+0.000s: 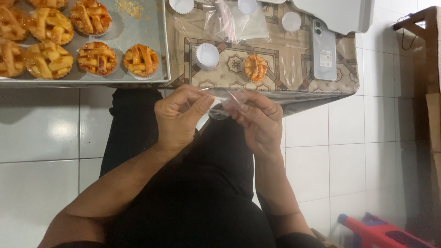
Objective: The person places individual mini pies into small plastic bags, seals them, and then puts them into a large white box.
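Clear bag (220, 98) between both pinching hands

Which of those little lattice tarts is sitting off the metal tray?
The small golden lattice tart alone on the patterned tablecloth, beside the empty white paper cup; all others sit on the metal tray.

1. Baking tray (138, 46): cut off by the top and left edges; the lattice tarts (48, 59) along those edges show only in part.
2. Clear plastic bag (219, 102): nearly see-through, its outline hard to trace between the left hand (177, 117) and the right hand (259, 120); fingertips partly hidden behind it.
3. White appliance (340, 14): cropped by the top edge, kind unclear.
4. Paper cups (182, 4): upper halves out of frame.
5. Red object (372, 229): cut off at the bottom edge, unidentifiable.
6. Counter (294, 59): far side out of view.
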